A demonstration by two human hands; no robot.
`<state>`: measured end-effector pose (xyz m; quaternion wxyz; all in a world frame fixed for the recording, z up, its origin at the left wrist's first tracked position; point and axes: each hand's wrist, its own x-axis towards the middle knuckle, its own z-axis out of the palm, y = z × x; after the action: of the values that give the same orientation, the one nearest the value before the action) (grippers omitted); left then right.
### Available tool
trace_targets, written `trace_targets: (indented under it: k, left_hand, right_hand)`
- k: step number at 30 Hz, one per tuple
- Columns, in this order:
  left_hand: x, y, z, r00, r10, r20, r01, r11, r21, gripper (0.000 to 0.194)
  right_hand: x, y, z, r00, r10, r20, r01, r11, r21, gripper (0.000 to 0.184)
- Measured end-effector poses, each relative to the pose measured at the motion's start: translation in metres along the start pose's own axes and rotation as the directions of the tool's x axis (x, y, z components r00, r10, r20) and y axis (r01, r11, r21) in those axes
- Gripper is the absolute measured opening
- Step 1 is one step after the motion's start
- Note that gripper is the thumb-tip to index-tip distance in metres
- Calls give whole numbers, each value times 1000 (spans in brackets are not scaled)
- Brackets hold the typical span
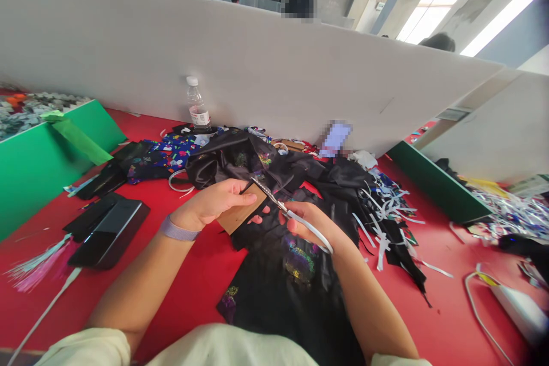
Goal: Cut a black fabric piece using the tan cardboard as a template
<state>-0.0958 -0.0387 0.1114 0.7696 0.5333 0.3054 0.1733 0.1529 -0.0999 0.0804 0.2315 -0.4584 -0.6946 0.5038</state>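
My left hand is closed on a tan cardboard piece, thumb on top, with black fabric along its edges. My right hand grips scissors with white handles. Their blades lie along the upper right edge of the cardboard; whether they are apart is too small to tell. Black fabric with shiny coloured prints spreads beneath both hands and down to my lap. More dark shiny fabric is heaped just beyond my hands.
A plastic bottle stands by the grey partition. A lit phone leans at the back. White strips lie at right. Green dividers flank the red table. At left sits a black device with a white cable.
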Motion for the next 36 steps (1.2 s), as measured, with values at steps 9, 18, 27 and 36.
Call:
trace_targets:
  k: [9, 18, 27, 36]
  left_hand:
    - [0, 1, 2, 1000, -1, -7, 1, 1000, 0, 24]
    - [2, -5, 1, 999, -17, 34, 17, 1000, 2, 26]
    - [0, -2, 3, 1000, -14, 27, 13, 1000, 12, 27]
    - [0, -1, 3, 999, -36, 17, 36, 999, -2, 27]
  right_hand:
    - [-1, 2, -1, 1000, -18, 20, 18, 1000, -6, 71]
    - [1, 0, -1, 998, -56, 37, 58, 997, -43, 74]
    - [-2, -18, -1, 998, -56, 28, 57, 997, -52, 80]
    - [-2, -22, -1, 1000, -29, 9, 29, 998, -53, 80]
